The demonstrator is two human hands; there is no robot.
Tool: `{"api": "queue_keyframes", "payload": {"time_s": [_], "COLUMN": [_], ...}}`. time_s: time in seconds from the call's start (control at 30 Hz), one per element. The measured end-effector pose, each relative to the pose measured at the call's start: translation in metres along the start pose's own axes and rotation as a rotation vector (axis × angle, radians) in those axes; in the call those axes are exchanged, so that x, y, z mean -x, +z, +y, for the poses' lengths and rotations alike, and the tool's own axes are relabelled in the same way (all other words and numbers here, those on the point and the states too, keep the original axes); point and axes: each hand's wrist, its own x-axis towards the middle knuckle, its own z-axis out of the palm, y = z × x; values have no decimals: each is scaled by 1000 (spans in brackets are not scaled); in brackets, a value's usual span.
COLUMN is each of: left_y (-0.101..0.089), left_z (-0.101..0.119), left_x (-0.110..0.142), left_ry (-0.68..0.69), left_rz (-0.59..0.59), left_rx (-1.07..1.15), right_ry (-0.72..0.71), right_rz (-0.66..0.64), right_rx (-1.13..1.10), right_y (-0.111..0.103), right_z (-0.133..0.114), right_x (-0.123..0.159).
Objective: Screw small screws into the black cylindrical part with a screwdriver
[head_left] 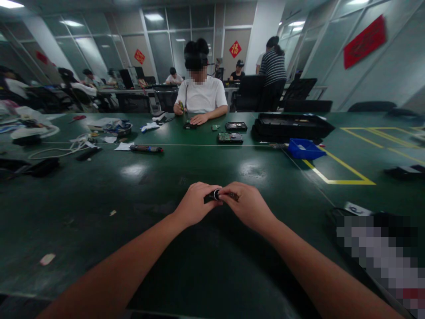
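Note:
Over the middle of the green table, my left hand (195,201) is closed round a small black cylindrical object (209,196) with a pale ring at its right end. My right hand (247,206) meets it from the right, thumb and fingertips pinched together at the ringed end. A short dark brownish piece (234,196) shows between the right fingers; its kind is not clear. Both hands nearly touch, and the fingers hide much of what they hold.
Across the green table (159,248), a person (201,95) in a white shirt handles a tool and a small dark part. Open hard drives (230,138), a blue bin (304,149), a black tray (292,126) and an electric screwdriver (146,149) lie beyond my hands. Cables (79,144) clutter the left.

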Motion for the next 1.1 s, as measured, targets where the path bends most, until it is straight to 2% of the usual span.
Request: {"api": "queue_keyframes", "payload": {"time_s": [0.13,0.3,0.4,0.57,0.67,0.83,0.93,1.1], "left_y": [1,1,1,1,0,0,0,0], "left_z": [0,0,-1,-3,-5,-9,-12,-18], "left_x": [0,0,0,1,1,1,1,1], "left_ry": [25,37,45,-52,-94,-135,-157,-174], "left_rz": [-6,-18,-5,70,119,146,158,169], "left_rx": [15,26,39,52,52,49,58,66], "right_ry": [-44,164,191,219,206,149,155,108], "right_rz": [-3,121,157,235,251,245,260,395], "right_rx": [-15,-51,-86,-231,-247,-135,-248,-409], "right_y": [0,3,2,-9,-15,-20,-19,-11], "right_z": [2,5,5,4,6,6,5,8], "right_x": [-1,0,0,0,1,4,8,13]}}
